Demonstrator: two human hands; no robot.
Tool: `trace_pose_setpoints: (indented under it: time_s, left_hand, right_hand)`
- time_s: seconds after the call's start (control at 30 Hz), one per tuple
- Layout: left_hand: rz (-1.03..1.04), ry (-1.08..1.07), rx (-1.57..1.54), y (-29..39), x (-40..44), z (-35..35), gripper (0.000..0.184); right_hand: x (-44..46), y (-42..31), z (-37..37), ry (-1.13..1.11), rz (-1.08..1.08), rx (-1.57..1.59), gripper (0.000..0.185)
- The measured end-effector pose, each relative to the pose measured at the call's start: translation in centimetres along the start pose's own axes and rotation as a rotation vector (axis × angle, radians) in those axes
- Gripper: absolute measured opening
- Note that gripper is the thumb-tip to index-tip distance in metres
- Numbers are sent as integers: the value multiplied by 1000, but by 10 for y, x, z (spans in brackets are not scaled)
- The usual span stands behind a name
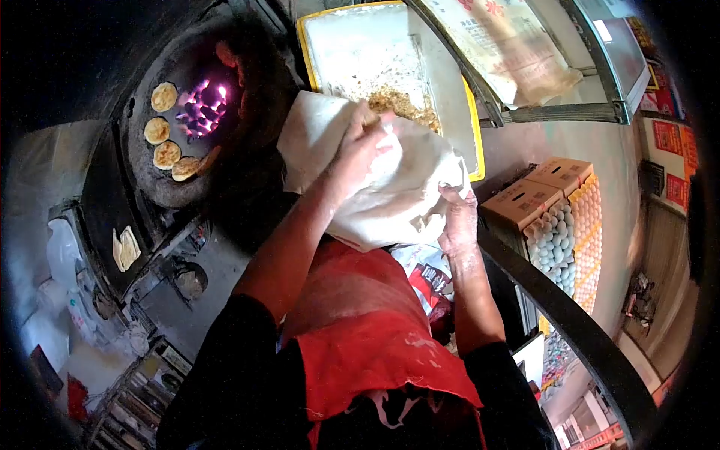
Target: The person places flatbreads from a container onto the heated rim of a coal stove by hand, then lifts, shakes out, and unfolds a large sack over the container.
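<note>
A large white cloth [401, 191] is bunched and draped in front of me over the near part of a yellow-rimmed tray [475, 150]. My left hand [364, 144] is over the cloth with its fingers curled in on a fold. Some of the fingertips are blurred. At the cloth's right edge, my right hand [457, 221] grips it, thumb on top. Brown crumbs [405, 109] lie in the tray just beyond the cloth.
On the left, several round flatbreads [157, 130] sit inside an oven beside glowing coals [204, 109]. A pale piece of dough [126, 249] lies on the dark ledge. Cardboard boxes [517, 203] and egg trays [553, 236] stand right, near a black bar [570, 322].
</note>
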State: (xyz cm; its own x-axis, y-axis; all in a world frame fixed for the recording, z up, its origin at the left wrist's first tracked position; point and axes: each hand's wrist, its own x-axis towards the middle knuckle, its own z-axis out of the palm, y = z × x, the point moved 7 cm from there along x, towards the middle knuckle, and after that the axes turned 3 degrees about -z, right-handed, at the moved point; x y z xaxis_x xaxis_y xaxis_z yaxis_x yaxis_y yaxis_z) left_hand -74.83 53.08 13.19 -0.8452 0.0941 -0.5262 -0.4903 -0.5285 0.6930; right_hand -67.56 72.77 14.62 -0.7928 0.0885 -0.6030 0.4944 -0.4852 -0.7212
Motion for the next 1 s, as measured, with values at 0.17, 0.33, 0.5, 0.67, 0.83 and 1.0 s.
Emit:
trace_pose_setpoints:
  time_s: [0.17,0.33,0.5,0.67,0.83,1.0]
  left_hand:
    - [314,129,706,26,15,-43,68]
    - [408,-11,1255,17,-33,-22,64]
    - [440,-71,1527,-30,-25,-26,69]
    - [-77,-174,462,-87,-24,-35,43]
    - [661,-331,919,-29,-46,52,47]
    - [-122,-141,-214,-48,2,-5,37]
  right_hand:
    - [-5,-18,4,-55,4,64,41]
    - [2,-12,2,-184,132,302,45]
    - [4,-19,16,-309,243,587,46]
    - [25,-12,17,-276,163,674,45]
    - [62,38,11,-220,248,611,44]
    - [40,-17,39,-233,161,508,44]
